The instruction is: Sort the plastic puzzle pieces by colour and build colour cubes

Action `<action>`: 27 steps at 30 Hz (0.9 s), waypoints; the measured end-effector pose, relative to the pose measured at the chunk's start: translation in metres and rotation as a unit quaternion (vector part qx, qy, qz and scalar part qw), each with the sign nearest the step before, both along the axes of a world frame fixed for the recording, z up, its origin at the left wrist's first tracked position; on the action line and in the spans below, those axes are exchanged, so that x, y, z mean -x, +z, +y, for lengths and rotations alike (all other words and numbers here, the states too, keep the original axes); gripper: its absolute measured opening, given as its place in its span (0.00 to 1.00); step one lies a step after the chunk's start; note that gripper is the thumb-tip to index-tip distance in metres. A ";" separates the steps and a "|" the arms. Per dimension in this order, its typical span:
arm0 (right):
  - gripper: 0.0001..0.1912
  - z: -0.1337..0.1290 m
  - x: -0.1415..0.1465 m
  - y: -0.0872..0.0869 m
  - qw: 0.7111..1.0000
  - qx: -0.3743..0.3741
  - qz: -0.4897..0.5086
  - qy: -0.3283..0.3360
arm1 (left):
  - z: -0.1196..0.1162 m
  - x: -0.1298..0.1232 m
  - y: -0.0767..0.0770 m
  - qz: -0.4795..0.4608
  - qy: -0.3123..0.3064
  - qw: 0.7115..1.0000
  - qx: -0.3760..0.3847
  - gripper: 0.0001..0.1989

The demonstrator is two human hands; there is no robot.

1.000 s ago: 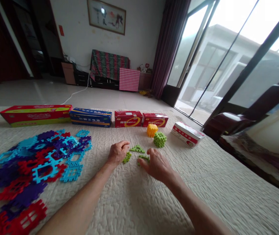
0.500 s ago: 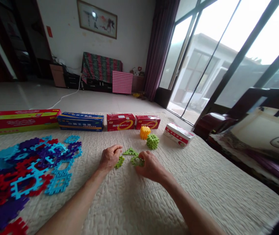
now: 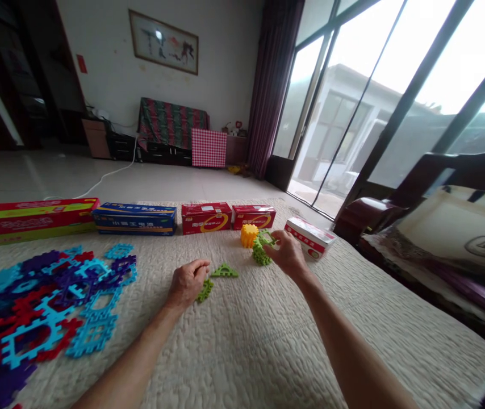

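My right hand (image 3: pixel 290 253) pinches a green interlocking plastic piece (image 3: pixel 267 236) at the top of a stack of green pieces (image 3: pixel 261 254). Close by, to the left of that stack, stands a short yellow stack (image 3: pixel 249 235) of similar pieces. My left hand (image 3: pixel 188 282) rests closed on the quilted mat, its fingers curled; whatever they may hold is hidden. Just beside its fingertips lie a green triangular piece (image 3: pixel 226 271) and a small green notched piece (image 3: pixel 205 291).
A loose heap of light blue, purple and red pieces (image 3: pixel 42 312) spreads over the mat's left side. Along the back stand a long red-green box (image 3: pixel 33 221), a blue box (image 3: pixel 135 219), two red boxes (image 3: pixel 206 218) (image 3: pixel 254 217) and a white-red box (image 3: pixel 309 237) at the right.
My right hand has moved right and away from me, carrying a green piece from beside the triangle to the green stack. My left hand stays by the small green pieces.
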State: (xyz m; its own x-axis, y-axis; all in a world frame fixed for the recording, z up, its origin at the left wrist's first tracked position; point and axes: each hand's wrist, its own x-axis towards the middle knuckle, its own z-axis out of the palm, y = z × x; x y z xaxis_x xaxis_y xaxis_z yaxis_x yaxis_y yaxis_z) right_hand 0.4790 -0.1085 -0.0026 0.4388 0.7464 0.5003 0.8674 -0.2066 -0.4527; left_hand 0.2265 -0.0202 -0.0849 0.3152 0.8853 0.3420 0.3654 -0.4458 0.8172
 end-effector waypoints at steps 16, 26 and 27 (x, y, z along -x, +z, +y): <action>0.09 -0.022 0.114 -0.023 0.951 0.015 -0.002 0.310 | 0.002 0.003 0.008 -0.177 0.051 0.976 0.114 0.18; 0.13 -0.020 0.146 -0.054 0.950 0.094 -0.056 0.292 | 0.008 0.003 0.002 -0.213 0.074 0.966 0.127 0.20; 0.11 -0.020 0.146 -0.053 0.948 0.089 -0.060 0.299 | 0.009 0.002 0.001 -0.207 0.076 0.967 0.124 0.20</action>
